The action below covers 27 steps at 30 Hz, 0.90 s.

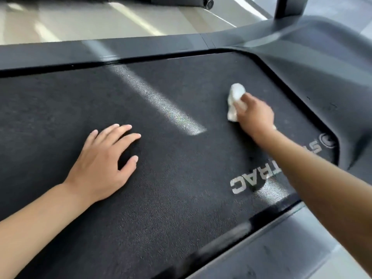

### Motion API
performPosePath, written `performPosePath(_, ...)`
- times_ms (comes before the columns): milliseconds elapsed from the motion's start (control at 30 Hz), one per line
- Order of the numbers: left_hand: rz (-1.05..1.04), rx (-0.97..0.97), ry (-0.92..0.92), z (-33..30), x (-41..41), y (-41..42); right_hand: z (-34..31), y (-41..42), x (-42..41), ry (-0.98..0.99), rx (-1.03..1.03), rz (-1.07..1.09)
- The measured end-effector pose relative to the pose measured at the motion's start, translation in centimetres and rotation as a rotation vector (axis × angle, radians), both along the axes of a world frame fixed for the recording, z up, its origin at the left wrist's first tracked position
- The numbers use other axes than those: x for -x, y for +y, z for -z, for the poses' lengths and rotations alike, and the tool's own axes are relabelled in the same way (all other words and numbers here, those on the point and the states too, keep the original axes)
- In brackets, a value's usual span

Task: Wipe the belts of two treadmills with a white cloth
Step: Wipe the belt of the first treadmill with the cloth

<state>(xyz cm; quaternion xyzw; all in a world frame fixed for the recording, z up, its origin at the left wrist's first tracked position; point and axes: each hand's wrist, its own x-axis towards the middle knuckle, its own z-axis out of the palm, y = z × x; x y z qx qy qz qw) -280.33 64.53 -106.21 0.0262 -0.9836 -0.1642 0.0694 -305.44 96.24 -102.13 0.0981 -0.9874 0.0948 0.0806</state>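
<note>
Closest to the camera, two bare arms reach in from the bottom edge, one on the left & one on the right. The left hand (102, 160) lies flat on the black belt (161, 198), palm down, fingers straight & spread a bit, thumb out to the side; its grip is spread wide & holds nothing. Near the right arm, white letters (249, 181) are printed on the belt, partly hidden by the arm, w/ a round logo (329, 140) at the far end of them. A grey side rail (281, 248) runs along the near edge of the belt. A bit further out, a bright strip of light (161, 101) lies across the belt between the two hands. Further still, the right hand (254, 115) has its grip curled round a bunched-up white cloth (235, 101), which pokes out past the fingers & touches the belt close to the front end of the treadmill. Past that is the dark front cover (322, 63) & the far side rail (100, 51). Beyond them is pale floor (80, 19), a dark post (289, 7) up right, & part of another machine w/ a small wheel (208, 3) at the top.
</note>
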Motion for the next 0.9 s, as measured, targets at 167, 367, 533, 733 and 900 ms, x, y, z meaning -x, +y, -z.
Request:
performPosePath(167, 0.002, -0.004, 0.013, 0.0, 0.2, 0.0, 1.0, -8.3, -15.1, -0.147, 0.124, -0.643)
performPosePath(367, 0.062, -0.001, -0.002, -0.1, 0.3, 0.8, 1.8, -6.4, -13.2, -0.126, 0.165, -0.777)
performPosePath(533, 0.219, 0.041, 0.013, 0.3, 0.7, 5.0, 0.7, 4.6, 1.9, 0.005, 0.05, -0.014)
performPosePath(733, 0.235, 0.014, 0.012, 0.5, 6.1, 9.9, 0.8, 7.6, -4.0, -0.038, 0.068, -0.006)
performPosePath(900, 0.244, 0.008, 0.017, 0.4, 9.4, 12.1, 0.5, 4.6, -15.7, -0.193, 0.134, -0.665)
